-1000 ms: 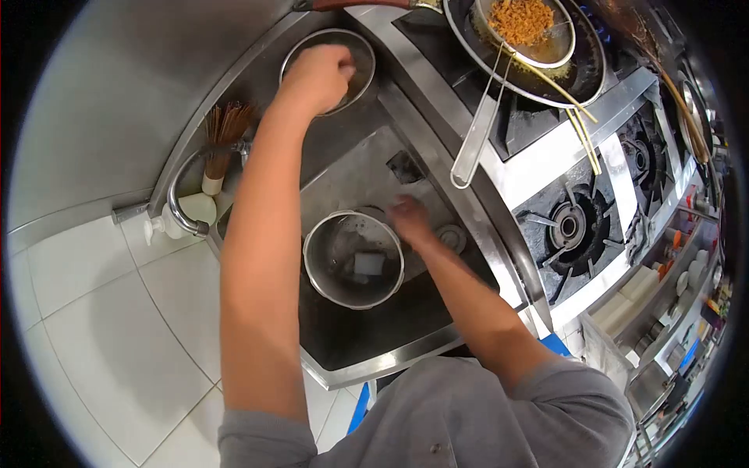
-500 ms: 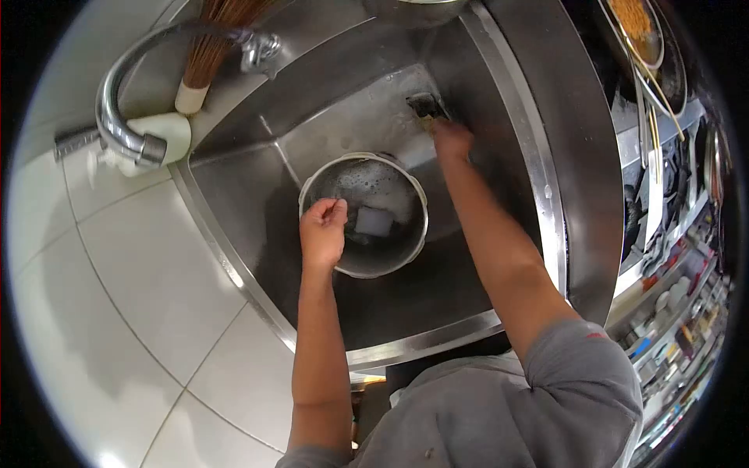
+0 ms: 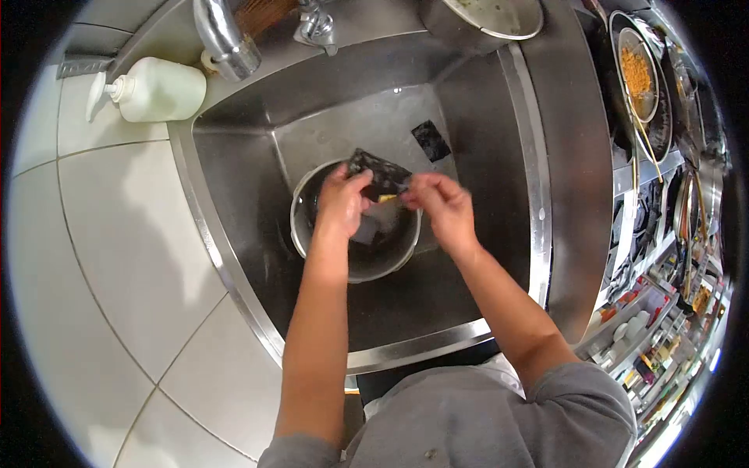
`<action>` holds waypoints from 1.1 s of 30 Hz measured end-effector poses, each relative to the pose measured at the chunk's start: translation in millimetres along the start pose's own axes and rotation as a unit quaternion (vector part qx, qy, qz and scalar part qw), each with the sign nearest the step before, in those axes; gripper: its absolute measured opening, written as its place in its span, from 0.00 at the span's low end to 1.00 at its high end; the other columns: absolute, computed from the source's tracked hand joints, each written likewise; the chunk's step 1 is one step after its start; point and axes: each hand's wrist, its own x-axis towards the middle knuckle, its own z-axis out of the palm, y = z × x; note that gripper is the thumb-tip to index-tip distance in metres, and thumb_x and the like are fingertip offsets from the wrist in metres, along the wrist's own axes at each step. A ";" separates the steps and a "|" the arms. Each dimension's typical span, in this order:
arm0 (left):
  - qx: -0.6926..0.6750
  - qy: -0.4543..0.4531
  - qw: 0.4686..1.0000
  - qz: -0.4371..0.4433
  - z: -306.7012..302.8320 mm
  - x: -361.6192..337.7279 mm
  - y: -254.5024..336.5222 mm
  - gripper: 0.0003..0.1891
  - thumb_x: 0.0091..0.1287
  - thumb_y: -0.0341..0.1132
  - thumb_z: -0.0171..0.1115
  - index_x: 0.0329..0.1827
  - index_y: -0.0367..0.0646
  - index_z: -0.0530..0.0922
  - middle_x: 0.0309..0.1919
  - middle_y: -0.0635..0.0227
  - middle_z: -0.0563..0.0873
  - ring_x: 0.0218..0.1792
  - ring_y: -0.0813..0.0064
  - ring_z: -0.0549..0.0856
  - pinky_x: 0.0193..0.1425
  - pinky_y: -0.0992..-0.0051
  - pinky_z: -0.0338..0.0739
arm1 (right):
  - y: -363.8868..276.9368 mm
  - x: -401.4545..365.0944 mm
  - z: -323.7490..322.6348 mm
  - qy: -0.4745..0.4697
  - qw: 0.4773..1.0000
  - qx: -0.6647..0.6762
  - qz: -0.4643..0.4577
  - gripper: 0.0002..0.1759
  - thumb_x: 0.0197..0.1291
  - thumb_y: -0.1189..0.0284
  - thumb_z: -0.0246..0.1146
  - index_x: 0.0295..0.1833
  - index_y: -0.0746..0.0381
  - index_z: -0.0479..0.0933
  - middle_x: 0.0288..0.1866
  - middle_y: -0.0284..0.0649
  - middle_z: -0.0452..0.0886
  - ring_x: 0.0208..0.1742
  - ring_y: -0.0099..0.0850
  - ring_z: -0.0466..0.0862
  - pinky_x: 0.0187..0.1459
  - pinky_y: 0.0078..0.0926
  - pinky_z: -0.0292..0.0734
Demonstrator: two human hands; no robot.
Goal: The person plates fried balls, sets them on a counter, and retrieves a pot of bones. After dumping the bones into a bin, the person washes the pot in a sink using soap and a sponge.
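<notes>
Over the pot, both hands grip a flat black scouring pad [image 3: 381,168] flecked with pale foam. A bit of yellow [image 3: 386,198] shows at its lower edge. My left hand [image 3: 340,203] is closed on the pad's left end, thumb toward the middle. At the right end, my right hand [image 3: 442,204] pinches it between curled fingers. Below them the round metal pot [image 3: 412,248] stands in the sink, and in it, partly hidden, lies a greyish rectangular piece [image 3: 365,232]. Another black rectangular pad [image 3: 431,140] rests on the sink floor beyond my right hand.
The steel sink [image 3: 460,288] surrounds the pot. A curved faucet [image 3: 226,47] and a tap handle [image 3: 316,30] hang over its far edge. A white pump bottle [image 3: 160,90] stands at left. A metal pot [image 3: 499,17] sits at the back right; pans [image 3: 636,78] lie farther right.
My right hand has come from the sink's far right to the pot with the black pad. My left hand, earlier closed over the pot's rim, now grips the pad too. The view has shifted.
</notes>
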 end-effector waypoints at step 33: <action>-0.008 0.069 0.987 0.143 -45.8 25.9 31.1 0.07 0.80 0.30 0.68 0.55 0.38 0.82 0.48 0.63 0.90 0.43 0.68 0.91 0.52 0.66 0.91 | 113.5 165.5 -44.4 0.115 0.780 -0.614 -0.040 0.29 0.79 0.57 0.64 0.73 0.66 0.74 0.61 0.61 0.88 0.62 0.55 0.90 0.67 0.54 0.83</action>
